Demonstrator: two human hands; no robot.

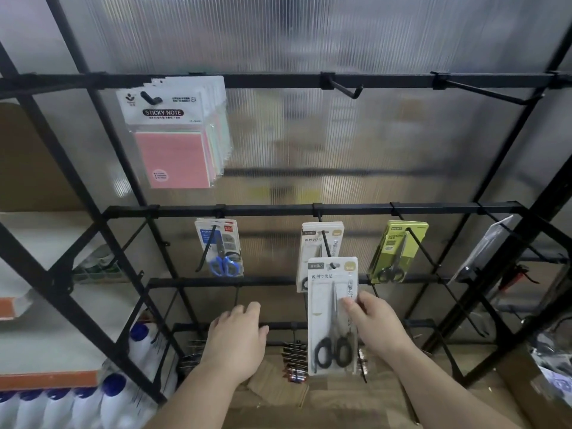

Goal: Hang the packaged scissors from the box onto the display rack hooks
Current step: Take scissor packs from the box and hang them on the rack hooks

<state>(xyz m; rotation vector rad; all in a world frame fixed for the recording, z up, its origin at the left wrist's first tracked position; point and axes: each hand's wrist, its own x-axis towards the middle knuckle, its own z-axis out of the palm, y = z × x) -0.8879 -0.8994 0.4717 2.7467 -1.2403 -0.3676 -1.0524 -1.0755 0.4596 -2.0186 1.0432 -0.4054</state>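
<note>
Head view: right hand [376, 323] pinched white scissors pack [322, 292] at lower centre, its hole just over tip of middle-row hook [325, 247], matching packs [311, 243] behind. Left hand [238, 332] hung relaxed, holding nothing, left of pack. I judged hanging step midway; next: slide pack back along hook, release.

Soft backlight through ribbed translucent panel [309, 134]; foreground dim, wide-angle bending at edges, slight blur.
</note>
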